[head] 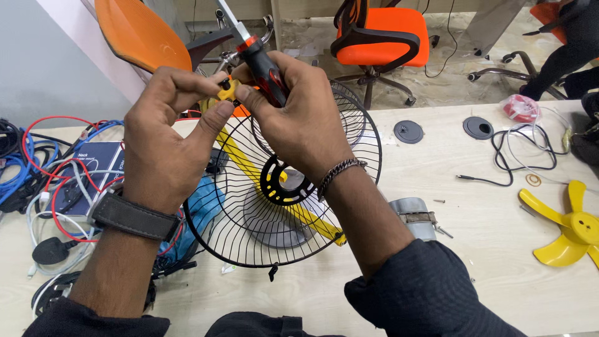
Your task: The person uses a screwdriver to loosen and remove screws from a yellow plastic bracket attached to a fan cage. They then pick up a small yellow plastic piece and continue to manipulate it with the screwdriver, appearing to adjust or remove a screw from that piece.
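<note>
- The right hand point(293, 106) is clamped around the black-and-red handle of a screwdriver point(265, 68), whose shaft points up and away; the left hand point(165, 134) pinches a small yellow plastic part point(228, 91) between thumb and fingertips, right against the right hand's fingers, held up above the desk.
- The yellow part is small and mostly hidden by the fingers; a loose pinch could let it drop into the black wire fan guard point(281, 187) directly below, or roll off the desk.
- The guard stands tilted under both wrists, apparently resting on a grey base point(277, 224); a bump from a forearm could tip it.
- To the left, a tangle of red, blue and white cables point(56, 175) lies near the left wrist and could snag the watch strap.
- A grey cylindrical motor point(413, 215) sits just beside the right sleeve, with small screws point(439, 201) near it that a sweep of the arm could scatter.
- Farther right, the yellow fan blade point(571, 228) lies at the desk's edge, well apart from the hands.
</note>
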